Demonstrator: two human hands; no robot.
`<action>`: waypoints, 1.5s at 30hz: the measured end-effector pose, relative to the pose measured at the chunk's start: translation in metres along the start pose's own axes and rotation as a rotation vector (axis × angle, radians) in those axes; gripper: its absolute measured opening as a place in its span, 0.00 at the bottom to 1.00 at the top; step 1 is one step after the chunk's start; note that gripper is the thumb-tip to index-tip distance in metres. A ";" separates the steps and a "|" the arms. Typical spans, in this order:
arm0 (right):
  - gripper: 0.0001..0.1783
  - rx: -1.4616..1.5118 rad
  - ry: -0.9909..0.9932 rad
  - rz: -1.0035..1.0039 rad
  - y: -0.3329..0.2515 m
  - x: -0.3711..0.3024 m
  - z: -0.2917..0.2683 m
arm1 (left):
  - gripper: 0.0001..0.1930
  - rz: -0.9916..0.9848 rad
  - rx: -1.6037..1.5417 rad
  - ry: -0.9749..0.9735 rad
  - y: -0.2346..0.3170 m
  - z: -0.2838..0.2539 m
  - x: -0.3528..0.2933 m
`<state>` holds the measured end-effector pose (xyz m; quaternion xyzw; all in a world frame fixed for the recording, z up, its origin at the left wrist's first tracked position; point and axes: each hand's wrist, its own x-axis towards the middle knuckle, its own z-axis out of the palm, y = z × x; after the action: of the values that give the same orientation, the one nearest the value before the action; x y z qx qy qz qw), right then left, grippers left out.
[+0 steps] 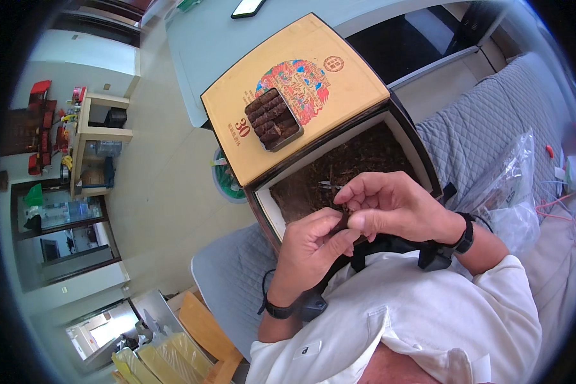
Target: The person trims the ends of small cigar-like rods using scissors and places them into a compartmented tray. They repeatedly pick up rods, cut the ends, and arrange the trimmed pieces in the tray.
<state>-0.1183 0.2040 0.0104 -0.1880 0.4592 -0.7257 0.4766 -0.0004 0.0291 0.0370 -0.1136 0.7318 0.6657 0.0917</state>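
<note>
Close in front of my chest, my left hand (308,251) and my right hand (403,208) meet with fingertips pinched together. Between them is a small dark brown tobacco leaf roll (343,222), mostly covered by fingers and thumbs. Below and beyond my hands, an open box (272,214) holds loose, crumbled brown tobacco (371,150). A small shiny metal thing (327,185), partly hidden by my right hand, lies in it. On the box's yellow lid (237,96) rests a small metal tin (289,143) with several dark brown rolls (267,112) packed side by side.
A pale table (201,38) with a phone (248,8) stands beyond the lid. Right of the box, a clear plastic bag (515,192) lies on the grey quilted sofa (493,105). A green-rimmed bin (227,182) is on the floor left of the box.
</note>
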 end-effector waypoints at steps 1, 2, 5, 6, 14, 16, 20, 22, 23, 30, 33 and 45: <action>0.14 -0.006 -0.043 0.005 0.001 0.001 0.000 | 0.12 0.015 0.028 -0.003 -0.003 -0.002 0.000; 0.15 -0.013 -0.087 0.011 0.002 0.003 -0.003 | 0.12 0.030 0.056 -0.004 -0.007 -0.005 0.000; 0.13 -0.018 -0.119 0.065 0.000 0.008 -0.004 | 0.12 0.038 0.049 -0.022 -0.010 -0.011 -0.003; 0.12 -0.009 -0.116 0.088 0.000 0.010 -0.006 | 0.13 0.034 0.031 -0.030 -0.010 -0.013 -0.004; 0.09 -0.029 -0.026 0.135 -0.005 0.022 -0.003 | 0.11 0.058 -0.061 -0.011 -0.017 -0.021 -0.005; 0.09 -0.051 -0.004 0.179 -0.007 0.025 -0.004 | 0.11 0.055 -0.063 -0.019 -0.019 -0.024 -0.002; 0.09 -0.068 0.047 0.155 -0.008 0.030 -0.002 | 0.11 0.071 -0.076 -0.050 -0.021 -0.031 0.002; 0.09 -0.054 0.081 0.110 -0.006 0.032 -0.002 | 0.11 0.055 -0.087 -0.053 -0.022 -0.033 0.003; 0.08 -0.095 0.097 0.113 -0.008 0.032 -0.002 | 0.11 0.031 -0.097 -0.045 -0.020 -0.033 0.004; 0.09 -0.169 0.141 0.079 -0.006 0.037 0.000 | 0.12 0.045 -0.171 0.013 -0.031 -0.033 0.001; 0.08 -0.165 0.183 0.032 -0.002 0.038 -0.004 | 0.11 0.028 -0.139 0.025 -0.028 -0.034 0.001; 0.27 -0.345 -0.102 0.063 0.011 0.035 -0.002 | 0.10 0.150 0.052 -0.088 -0.018 -0.036 0.004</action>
<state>-0.1303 0.1733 -0.0059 -0.2893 0.5578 -0.6102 0.4824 0.0012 -0.0081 0.0221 -0.0267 0.7507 0.6557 0.0763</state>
